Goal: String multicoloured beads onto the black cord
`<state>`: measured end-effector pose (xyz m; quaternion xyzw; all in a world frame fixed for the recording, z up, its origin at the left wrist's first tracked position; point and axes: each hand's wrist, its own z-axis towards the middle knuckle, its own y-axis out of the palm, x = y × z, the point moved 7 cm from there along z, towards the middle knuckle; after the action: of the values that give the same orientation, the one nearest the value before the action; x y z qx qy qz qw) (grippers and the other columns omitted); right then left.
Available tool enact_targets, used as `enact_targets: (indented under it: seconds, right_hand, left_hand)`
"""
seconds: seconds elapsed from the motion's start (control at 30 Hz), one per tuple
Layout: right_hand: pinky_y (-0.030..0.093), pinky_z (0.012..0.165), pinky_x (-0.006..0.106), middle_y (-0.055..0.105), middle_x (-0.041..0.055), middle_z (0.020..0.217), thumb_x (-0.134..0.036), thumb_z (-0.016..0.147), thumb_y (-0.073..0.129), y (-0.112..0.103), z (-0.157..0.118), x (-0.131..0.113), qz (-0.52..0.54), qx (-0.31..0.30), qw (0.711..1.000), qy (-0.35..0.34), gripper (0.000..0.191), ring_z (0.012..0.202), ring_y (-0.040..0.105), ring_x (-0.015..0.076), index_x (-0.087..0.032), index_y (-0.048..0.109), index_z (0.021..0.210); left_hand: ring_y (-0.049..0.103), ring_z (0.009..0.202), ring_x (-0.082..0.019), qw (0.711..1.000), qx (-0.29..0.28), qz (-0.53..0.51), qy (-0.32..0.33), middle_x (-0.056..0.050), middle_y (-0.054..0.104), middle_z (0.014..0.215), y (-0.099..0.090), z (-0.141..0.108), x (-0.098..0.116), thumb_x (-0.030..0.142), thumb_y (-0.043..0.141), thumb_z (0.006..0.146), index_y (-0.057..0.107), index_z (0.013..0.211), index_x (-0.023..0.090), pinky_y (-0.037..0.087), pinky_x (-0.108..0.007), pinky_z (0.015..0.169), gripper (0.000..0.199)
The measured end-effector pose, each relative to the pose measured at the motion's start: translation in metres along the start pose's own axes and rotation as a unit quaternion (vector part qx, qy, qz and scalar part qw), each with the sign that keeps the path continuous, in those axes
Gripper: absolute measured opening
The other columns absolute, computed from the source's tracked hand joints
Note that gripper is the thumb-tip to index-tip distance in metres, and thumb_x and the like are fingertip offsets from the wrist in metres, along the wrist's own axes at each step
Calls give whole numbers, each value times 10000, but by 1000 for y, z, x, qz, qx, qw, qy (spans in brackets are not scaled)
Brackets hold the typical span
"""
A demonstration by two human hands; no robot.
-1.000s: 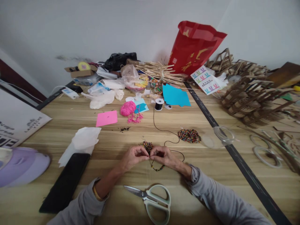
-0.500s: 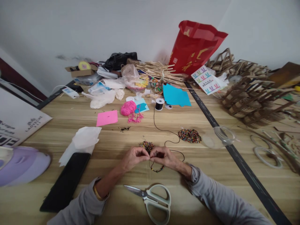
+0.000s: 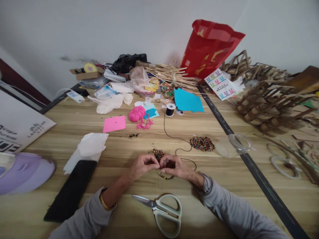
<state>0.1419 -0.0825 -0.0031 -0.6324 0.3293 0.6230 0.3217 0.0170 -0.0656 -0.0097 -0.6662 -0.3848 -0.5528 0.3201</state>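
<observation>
My left hand [image 3: 144, 166] and my right hand [image 3: 175, 166] meet fingertip to fingertip at the middle of the table. Thumb and forefinger are pinched on each; what lies between the tips is too small to make out. Just behind them sits a pile of loose coloured beads [image 3: 156, 153]. Below my right hand hangs or lies a short beaded strand [image 3: 166, 178] on black cord. The black cord [image 3: 177, 138] winds from a spool [image 3: 170, 110] toward my right hand. Nearer to me, scissors [image 3: 165, 211] lie on the wood with white handles.
A heap of strung beads [image 3: 202, 143] lies to the right, a black phone [image 3: 71, 191] and white paper [image 3: 87, 149] to the left. Pink yarn [image 3: 137, 113], pink paper [image 3: 114, 123] and blue sheets [image 3: 188, 100] are farther back. Woven baskets [image 3: 269, 106] stand at the right.
The view has shifted slightly. My fingertips have parted a little at the lower side, the right thumb a bit away from the left; otherwise both hands stay in place.
</observation>
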Motion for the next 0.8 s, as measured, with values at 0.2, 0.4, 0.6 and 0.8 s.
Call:
enact_targets:
  seconds: [0.2,0.4,0.6,0.8]
  right_hand:
    - [356,520,192,536,-23,648,-462,741,725,0,2,5,14,8,1000,-1,362,548,443,68,-132,592,806]
    - [340,511,195,498,-35,621,-467,752,715,-4,2,6,13,26,1000,7,360,533,416,69,-131,603,817]
    - [322,500,196,527,-13,639,-478,797,666,-5,2,3,-35,25,999,-13,353,548,409,78,-127,634,788]
    - [385,621,233,570,25,739,-449,834,636,-7,3,-8,-72,38,994,-73,322,676,493,119,-133,638,773]
  left_hand:
    - [543,640,-127,1000,1,1,10,-19,634,650,2,0,1,293,761,639,672,665,114,405,-234,639,202]
    - [545,651,-130,1000,9,22,13,-24,637,665,1,-1,3,263,732,655,675,676,114,411,-236,649,161]
    - [553,655,-135,999,11,39,23,-25,636,666,0,-1,1,296,726,671,672,690,115,422,-238,646,190]
    - [556,664,-131,997,18,55,42,-20,644,678,-4,-1,6,270,689,702,671,707,117,425,-231,653,154]
